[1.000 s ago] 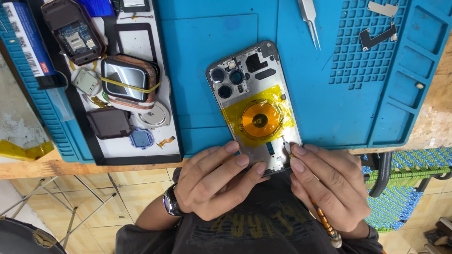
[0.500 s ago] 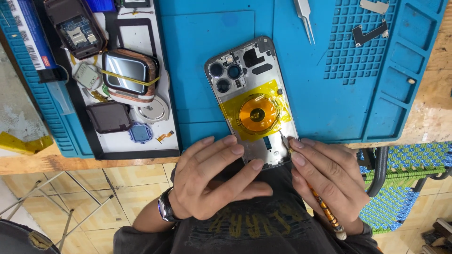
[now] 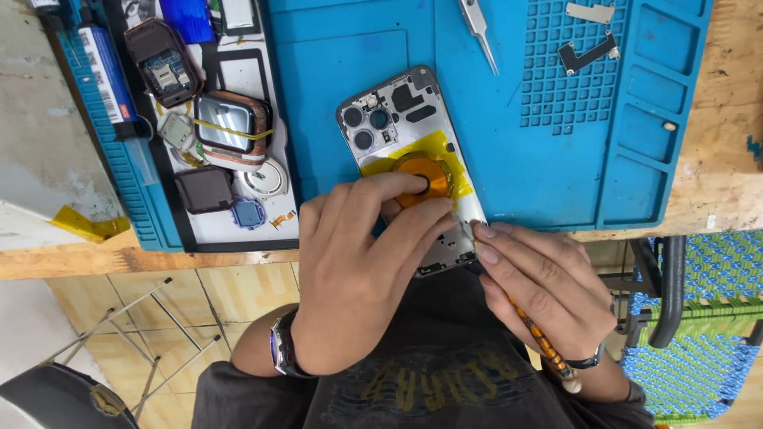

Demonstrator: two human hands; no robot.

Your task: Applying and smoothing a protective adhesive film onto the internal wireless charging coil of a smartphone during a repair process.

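Blue matting (image 3: 556, 183) covers the far part of a wooden bench (image 3: 715, 183), and tiled floor and a woven blue-and-green chair seat (image 3: 699, 318) show below its near edge. An opened phone shell (image 3: 397, 111) lies at a slant on the mat, camera holes toward the far side, its near end hanging just over the bench edge.

Since a second ago the left hand (image 3: 358, 270) has slid farther up the shell: its fingers now lie across the yellow film and reach the orange ring (image 3: 425, 175), which earlier lay wholly uncovered. That looks like a firmer pin on the shell while the near corner is worked.

The right hand (image 3: 540, 294) stays at that corner, fingertips pinched narrow around a thin tool with an amber handle (image 3: 544, 345) that runs back under the palm.

Left of the shell, a white tray (image 3: 278, 230) holds loose parts, a banded part (image 3: 230, 127) among them. Tweezers (image 3: 477, 24) and a dark bracket (image 3: 588, 56) lie at the far side.
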